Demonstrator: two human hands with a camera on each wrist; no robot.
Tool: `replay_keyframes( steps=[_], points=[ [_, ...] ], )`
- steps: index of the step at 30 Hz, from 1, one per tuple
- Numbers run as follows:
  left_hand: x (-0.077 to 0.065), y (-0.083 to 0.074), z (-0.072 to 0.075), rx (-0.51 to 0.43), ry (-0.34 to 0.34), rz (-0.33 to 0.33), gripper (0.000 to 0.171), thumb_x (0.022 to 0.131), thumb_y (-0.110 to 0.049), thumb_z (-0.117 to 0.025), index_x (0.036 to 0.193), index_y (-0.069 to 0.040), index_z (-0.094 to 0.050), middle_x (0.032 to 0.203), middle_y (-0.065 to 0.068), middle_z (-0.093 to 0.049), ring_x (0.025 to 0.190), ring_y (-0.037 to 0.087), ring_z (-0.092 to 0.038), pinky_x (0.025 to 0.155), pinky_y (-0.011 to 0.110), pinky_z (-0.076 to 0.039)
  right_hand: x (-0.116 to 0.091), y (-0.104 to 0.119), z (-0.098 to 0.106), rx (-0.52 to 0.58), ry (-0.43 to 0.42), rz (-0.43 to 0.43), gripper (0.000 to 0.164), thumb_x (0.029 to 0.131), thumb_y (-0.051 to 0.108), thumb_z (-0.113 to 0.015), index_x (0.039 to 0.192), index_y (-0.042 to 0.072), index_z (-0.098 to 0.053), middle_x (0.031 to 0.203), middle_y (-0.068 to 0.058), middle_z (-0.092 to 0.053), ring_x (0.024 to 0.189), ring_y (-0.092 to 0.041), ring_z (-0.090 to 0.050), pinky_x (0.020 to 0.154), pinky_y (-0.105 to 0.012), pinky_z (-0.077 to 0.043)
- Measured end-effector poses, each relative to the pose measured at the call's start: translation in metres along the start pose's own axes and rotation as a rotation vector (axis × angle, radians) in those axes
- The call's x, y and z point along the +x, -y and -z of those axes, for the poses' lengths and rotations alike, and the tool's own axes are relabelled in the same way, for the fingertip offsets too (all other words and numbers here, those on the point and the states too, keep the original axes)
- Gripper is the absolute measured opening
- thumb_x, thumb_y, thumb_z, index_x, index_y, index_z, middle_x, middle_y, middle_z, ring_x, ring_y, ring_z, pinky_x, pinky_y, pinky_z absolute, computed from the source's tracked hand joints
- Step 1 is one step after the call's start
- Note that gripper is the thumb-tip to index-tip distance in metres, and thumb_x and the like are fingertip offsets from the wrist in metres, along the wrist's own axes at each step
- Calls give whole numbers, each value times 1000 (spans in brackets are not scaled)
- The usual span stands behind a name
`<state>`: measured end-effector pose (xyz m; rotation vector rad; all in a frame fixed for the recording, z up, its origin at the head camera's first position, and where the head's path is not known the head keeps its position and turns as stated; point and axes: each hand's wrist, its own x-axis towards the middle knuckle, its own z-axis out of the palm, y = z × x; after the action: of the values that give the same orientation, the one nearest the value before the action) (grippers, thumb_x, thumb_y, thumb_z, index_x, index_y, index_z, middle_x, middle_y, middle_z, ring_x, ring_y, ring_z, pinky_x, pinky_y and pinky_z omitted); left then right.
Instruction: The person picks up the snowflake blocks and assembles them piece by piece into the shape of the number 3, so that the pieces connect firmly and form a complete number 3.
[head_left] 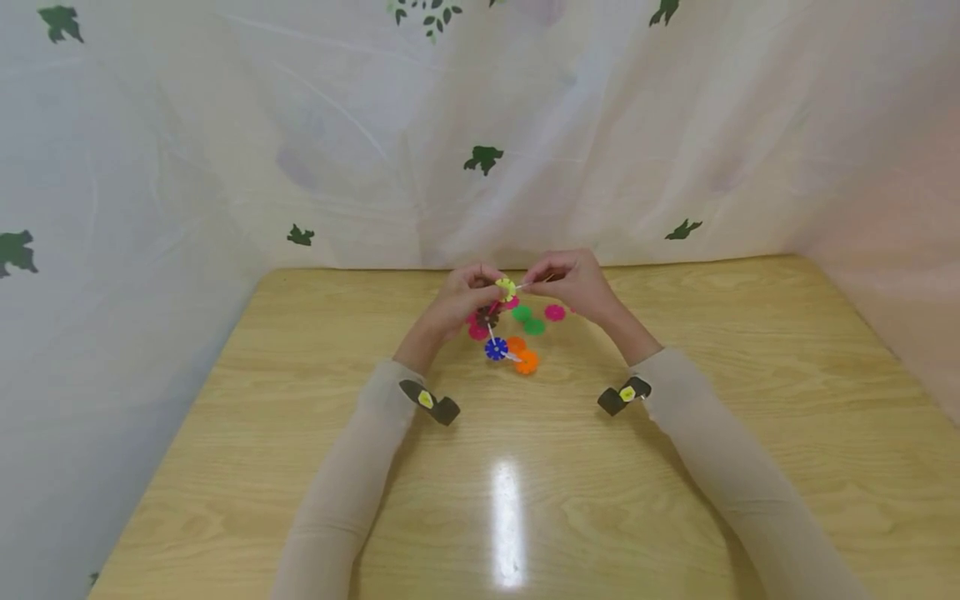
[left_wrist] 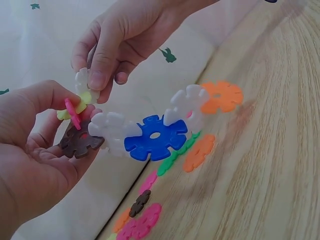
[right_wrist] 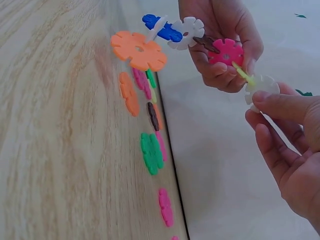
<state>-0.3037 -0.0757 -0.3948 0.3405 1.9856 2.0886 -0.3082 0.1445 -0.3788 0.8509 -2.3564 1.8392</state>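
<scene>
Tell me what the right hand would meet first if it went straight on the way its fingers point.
Probably the yellow disc, at the edge of the white disc the right hand pinches, then the left hand; exact depth is unclear.

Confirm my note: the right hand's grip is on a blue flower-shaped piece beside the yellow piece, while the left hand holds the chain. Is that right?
Not quite: the right wrist view shows the grip of the right hand on a white piece, not a blue one. It is beside the yellow piece, and the left hand holds the chain.
</scene>
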Motion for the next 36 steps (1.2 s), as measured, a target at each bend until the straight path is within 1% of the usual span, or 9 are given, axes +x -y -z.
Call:
replay_keyframes(
  steps=[3, 8, 11, 14, 18, 22, 26, 31, 36],
  points=[
    [0, 0, -1, -12, -10, 7, 13, 92, 8, -62, 100, -1, -64, 87, 1, -68, 74, 16, -68, 64, 19, -57, 0, -1, -1, 13, 0, 11, 19, 86, 10, -82, 89, -8, -75, 79, 5, -74, 69, -10, -71, 69, -28, -62],
    [-2, -3, -2, -16, -32, 9, 13, 91, 9, -63, 98, -2, -65, 85, 0, -68, 72, 15, -68, 64, 19, -58, 0, -2, -5, 26, -10, 23, 21, 85, 11, -83, 88, -8, -75, 79, 5, -74, 69, -9, -71, 68, -25, -62],
    [-3, -4, -1, -17, -29, 4, 14, 91, 10, -63, 98, -2, -65, 84, -1, -69, 71, 13, -68, 64, 20, -58, 1, -2, -7, 11, -16, 27, 18, 86, 8, -82, 88, -9, -75, 80, 1, -76, 69, -8, -70, 68, -24, -61],
    [-4, -6, 1, -5, -3, 9, 13, 93, 8, -62, 100, -3, -64, 86, 0, -68, 73, 15, -67, 64, 20, -57, 2, -1, -8, -9, -18, 22, 13, 86, 3, -80, 88, -9, -75, 82, -8, -76, 68, -10, -70, 67, -25, -61],
    [-5, -7, 3, 18, 32, 34, 12, 94, 4, -62, 102, -5, -62, 91, 2, -67, 79, 19, -66, 65, 20, -55, 2, 0, -9, -47, -24, 2, 9, 86, 2, -79, 89, -6, -76, 84, -14, -75, 71, -14, -69, 68, -23, -60],
    [-4, -8, 4, 23, 51, 67, 11, 94, 2, -62, 101, -7, -61, 94, 3, -66, 82, 19, -66, 70, 21, -56, 2, 0, -7, -64, -12, -31, 9, 87, 3, -79, 91, -4, -75, 88, -13, -75, 77, -13, -68, 72, -22, -60],
    [-3, -7, 4, 23, 58, 89, 11, 94, 3, -63, 100, -6, -61, 92, 3, -66, 79, 16, -66, 72, 21, -57, 2, 0, -7, -56, 23, -51, 11, 88, 3, -78, 96, -4, -74, 92, -12, -75, 80, -12, -69, 75, -22, -60],
    [-2, -6, 7, 44, 63, 105, 11, 94, 3, -62, 100, -7, -61, 90, 2, -66, 77, 14, -66, 69, 21, -56, 2, -3, -5, -55, 57, -67, 14, 89, 3, -77, 100, -5, -73, 96, -11, -75, 84, -10, -71, 77, -22, -60],
    [-3, -6, 9, 79, 63, 109, 11, 94, 0, -63, 101, -8, -62, 87, 0, -66, 75, 13, -63, 65, 20, -53, 3, -5, 0, -65, 68, -106, 19, 88, 1, -77, 104, -7, -71, 98, -15, -74, 84, -8, -69, 75, -19, -58]
  ],
)
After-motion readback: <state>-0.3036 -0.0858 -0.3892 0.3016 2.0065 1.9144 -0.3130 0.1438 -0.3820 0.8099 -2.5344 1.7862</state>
